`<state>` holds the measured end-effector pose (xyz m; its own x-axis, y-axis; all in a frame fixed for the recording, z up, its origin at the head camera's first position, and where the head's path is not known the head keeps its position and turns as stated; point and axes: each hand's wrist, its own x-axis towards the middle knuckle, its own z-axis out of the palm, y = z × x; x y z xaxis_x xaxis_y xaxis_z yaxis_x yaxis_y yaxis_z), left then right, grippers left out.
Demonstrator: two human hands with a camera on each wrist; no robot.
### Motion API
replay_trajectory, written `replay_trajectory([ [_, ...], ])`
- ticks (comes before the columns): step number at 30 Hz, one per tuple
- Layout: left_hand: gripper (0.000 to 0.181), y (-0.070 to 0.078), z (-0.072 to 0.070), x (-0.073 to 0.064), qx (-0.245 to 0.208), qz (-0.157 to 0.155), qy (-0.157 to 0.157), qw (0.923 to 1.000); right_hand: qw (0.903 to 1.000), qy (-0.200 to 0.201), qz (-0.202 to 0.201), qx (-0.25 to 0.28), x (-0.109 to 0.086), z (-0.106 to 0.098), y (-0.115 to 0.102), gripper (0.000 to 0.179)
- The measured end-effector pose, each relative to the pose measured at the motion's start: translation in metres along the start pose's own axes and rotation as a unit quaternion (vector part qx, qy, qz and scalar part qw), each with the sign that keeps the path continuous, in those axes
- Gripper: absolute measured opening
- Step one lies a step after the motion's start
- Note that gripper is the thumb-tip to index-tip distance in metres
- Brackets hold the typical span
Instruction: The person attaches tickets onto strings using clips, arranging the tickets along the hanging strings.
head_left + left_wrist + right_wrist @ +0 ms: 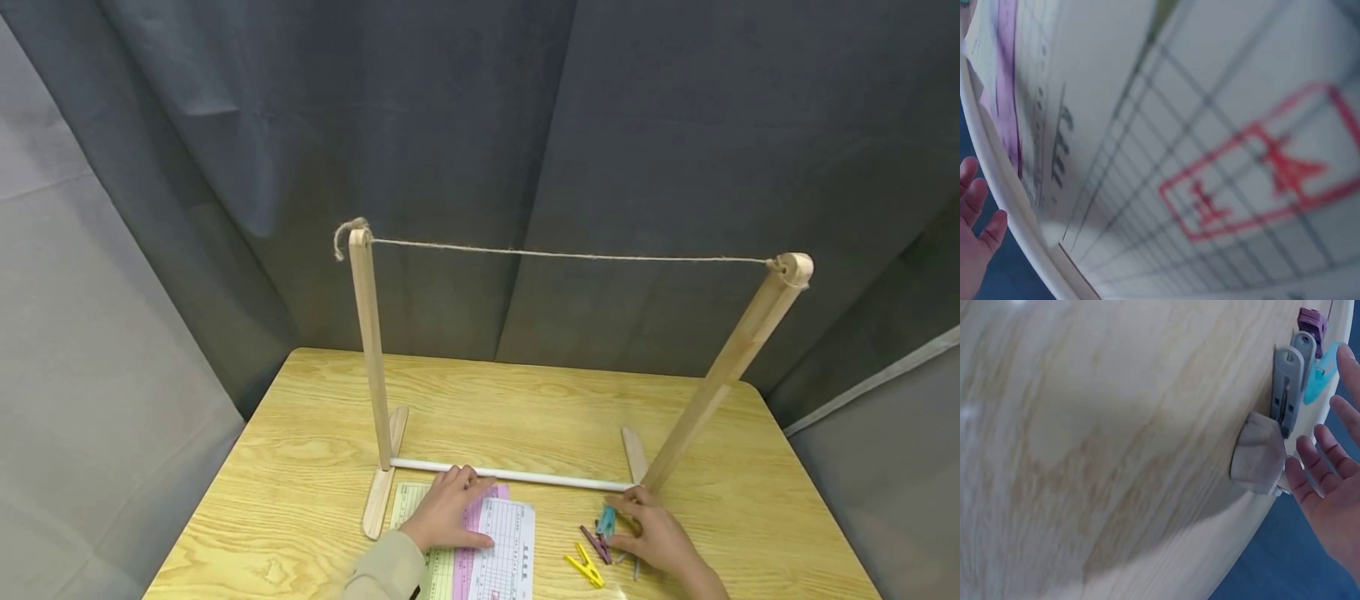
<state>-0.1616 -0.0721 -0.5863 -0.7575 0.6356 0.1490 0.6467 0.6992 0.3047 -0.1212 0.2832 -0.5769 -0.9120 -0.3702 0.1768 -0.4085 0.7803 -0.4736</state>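
Observation:
My left hand rests with fingers extended over a fanned set of printed forms. They are a yellow-green sheet, a pink sheet and a white sheet on top. A red boxed mark shows on the white sheet in the left wrist view. My right hand is at the clothespins, its fingers spread beside a teal clothespin. A purple clothespin and a yellow clothespin lie to its left. Grey clothespins appear in the right wrist view, partly hidden by my hand in the head view.
Behind the hands stands a wooden frame with a left post, a right post and twine tied between their tops. A white rod joins the posts low down, close to my fingertips. Dark curtains hang behind the wooden table.

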Motion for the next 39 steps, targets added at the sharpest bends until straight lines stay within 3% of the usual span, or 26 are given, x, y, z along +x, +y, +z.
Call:
replay_trajectory([
  [10,0.084,0.001,0.016,0.011,0.012,0.003,-0.024,0.9996,0.9994,-0.022,0.020,-0.015,0.005,0.007,-0.004,0.051],
  [18,0.079,0.008,0.017,0.013,0.024,0.003,-0.027,0.9993,0.9994,-0.028,0.020,-0.005,0.005,0.009,-0.005,0.042],
  [26,0.072,0.010,0.017,0.015,0.031,-0.017,-0.043,0.9984,0.9987,-0.032,0.027,0.030,0.005,0.009,-0.003,0.028],
  [34,0.069,0.011,0.020,0.018,0.027,-0.013,-0.023,0.9993,0.9979,-0.020,0.040,0.047,0.007,0.012,0.000,0.022],
  [39,0.063,0.010,0.021,0.019,0.015,-0.012,-0.010,0.9998,0.9970,0.008,0.031,0.070,0.005,0.013,0.000,0.020],
])
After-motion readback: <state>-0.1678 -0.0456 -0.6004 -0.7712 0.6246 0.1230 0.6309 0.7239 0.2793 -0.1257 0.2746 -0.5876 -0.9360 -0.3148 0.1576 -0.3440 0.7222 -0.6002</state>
